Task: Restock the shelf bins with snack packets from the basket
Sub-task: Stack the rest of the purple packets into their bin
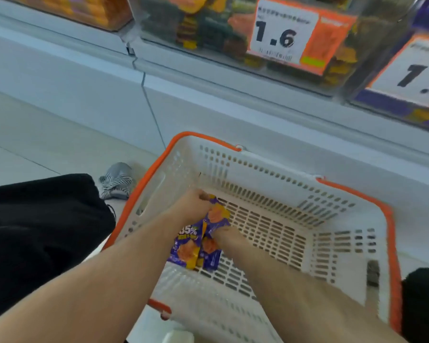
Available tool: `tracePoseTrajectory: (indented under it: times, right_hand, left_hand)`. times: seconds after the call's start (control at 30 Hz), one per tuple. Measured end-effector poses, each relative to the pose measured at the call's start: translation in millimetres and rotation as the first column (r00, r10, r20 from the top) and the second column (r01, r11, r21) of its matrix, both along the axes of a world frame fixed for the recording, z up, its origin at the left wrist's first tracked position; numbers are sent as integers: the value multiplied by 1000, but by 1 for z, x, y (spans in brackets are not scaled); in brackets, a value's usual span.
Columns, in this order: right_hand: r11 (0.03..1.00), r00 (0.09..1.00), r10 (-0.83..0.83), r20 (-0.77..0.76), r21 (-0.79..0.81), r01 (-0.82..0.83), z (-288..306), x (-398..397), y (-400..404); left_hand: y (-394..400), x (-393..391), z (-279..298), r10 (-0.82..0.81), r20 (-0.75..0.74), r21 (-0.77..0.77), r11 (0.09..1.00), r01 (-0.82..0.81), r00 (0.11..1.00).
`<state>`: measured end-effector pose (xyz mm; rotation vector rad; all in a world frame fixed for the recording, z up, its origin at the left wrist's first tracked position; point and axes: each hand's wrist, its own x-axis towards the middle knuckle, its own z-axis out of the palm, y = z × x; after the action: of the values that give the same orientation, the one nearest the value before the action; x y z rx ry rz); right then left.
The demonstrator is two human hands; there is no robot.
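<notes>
- We see both hands reaching down into a white plastic basket with an orange rim, which sits on the floor just in front of the shelf base.
- Our left hand is curled round the upper end of the purple and orange snack packets, gripping them near the basket's left wall.
- Our right hand has its fingers tucked under and round the same bunch of packets from the right side; the fingertips are hidden by the wrappers.
- The packets lie low in the basket's left part, held between the two hands; one shows "35%" in white print and an orange snack picture.
- The rest of the slotted basket bottom shows bare to the right of the packets.
- Above, clear shelf bins stand on the shelf, the middle one holding dark and orange packets, blurred.
- An orange and white price label reading "1.6" is stuck on the front of the middle bin; a second label at the right edge is cut off.
- A purple-packed bin sits at the right.
- A grey striped shoe rests on the floor left of the basket, beside a black trouser leg.
</notes>
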<state>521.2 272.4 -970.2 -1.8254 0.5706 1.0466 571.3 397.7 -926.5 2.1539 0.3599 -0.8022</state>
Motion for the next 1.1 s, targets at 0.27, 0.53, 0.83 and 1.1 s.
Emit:
tracePoseTrajectory:
  times: [0.27,0.53,0.83,1.1]
  right_hand:
    - [1000,977,-3,-212,0,3,-26,3,43]
    - [993,987,92,129,-90,-81,-26,0,32]
    - [996,920,3,392,-80,31,78,32,-26]
    - [996,767,-52,639,-24,87,185,41,-78]
  left_hand:
    - [11,2,-11,74,-22,-22,997,-74,997]
    - [10,2,-9,56,-6,-1,998,-56,998]
    - [-5,12,39,80,110,62,994,-88,991]
    - [-31,20,124,343,239,-346,904,-250,908]
